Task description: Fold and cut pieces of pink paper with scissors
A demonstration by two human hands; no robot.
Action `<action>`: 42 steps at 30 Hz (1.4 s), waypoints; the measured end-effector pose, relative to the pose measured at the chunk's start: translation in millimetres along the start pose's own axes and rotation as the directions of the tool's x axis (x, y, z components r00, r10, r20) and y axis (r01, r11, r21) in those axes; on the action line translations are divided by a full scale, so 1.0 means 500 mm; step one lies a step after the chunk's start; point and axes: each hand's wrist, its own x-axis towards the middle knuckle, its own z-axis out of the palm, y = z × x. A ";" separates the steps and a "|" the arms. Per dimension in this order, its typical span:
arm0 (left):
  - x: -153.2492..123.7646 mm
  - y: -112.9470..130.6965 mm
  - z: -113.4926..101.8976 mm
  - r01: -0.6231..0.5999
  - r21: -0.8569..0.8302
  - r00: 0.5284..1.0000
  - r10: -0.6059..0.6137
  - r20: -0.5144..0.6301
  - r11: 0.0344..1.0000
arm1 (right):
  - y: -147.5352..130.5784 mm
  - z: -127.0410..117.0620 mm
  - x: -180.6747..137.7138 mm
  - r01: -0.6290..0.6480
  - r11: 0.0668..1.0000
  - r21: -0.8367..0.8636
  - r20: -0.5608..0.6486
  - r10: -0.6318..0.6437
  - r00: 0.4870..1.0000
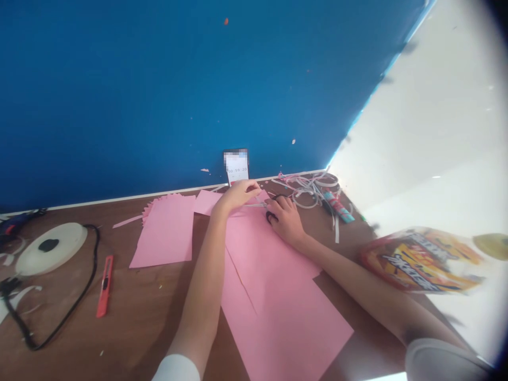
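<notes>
Scissors [262, 205] with black handles are in my right hand [289, 221], fingers around the loops. Their blades point left across the far end of a large pink paper sheet [293, 323]. My left hand [238, 196] is bent over the same end, fingertips pinched together at the pink paper just beyond the blades. The exact grip is partly hidden. Beneath my forearms, pink sheets overlap, and a thin brownish line runs slantwise on one. To the left lies another pink sheet [169, 233] with a jagged, fringed far edge.
A phone [237, 166] showing a timer leans on the blue wall. Tangled pale strips [313, 186] and a blue-red tube [339, 206] lie right. A red box cutter [105, 288], a round white object [53, 248] and a black cord sit left. A colourful packet [424, 262] stands right.
</notes>
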 end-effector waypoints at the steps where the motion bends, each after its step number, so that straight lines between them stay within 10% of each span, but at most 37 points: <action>1: -0.001 -0.002 -0.001 0.017 0.020 1.000 -0.017 0.016 1.000 | 0.000 0.000 0.000 0.005 1.000 -0.007 0.002 -0.005 1.000; 24: -0.007 -0.066 -0.013 0.047 -0.121 0.981 -0.069 -0.182 0.992 | -0.002 -0.004 0.002 -0.013 1.000 0.028 0.020 0.013 1.000; 29: -0.018 -0.062 -0.019 0.129 -0.200 0.992 -0.128 0.017 0.971 | 0.003 -0.001 0.001 -0.018 0.996 0.093 -0.002 0.019 1.000; 35: -0.020 -0.060 -0.013 0.057 -0.204 0.998 -0.058 0.003 0.977 | 0.000 -0.007 0.002 -0.116 0.933 0.340 -0.063 0.145 0.987; 42: -0.008 -0.069 0.002 0.159 -0.131 0.919 -0.099 0.383 0.979 | 0.012 -0.011 0.011 -0.237 0.825 0.514 -0.122 0.344 0.931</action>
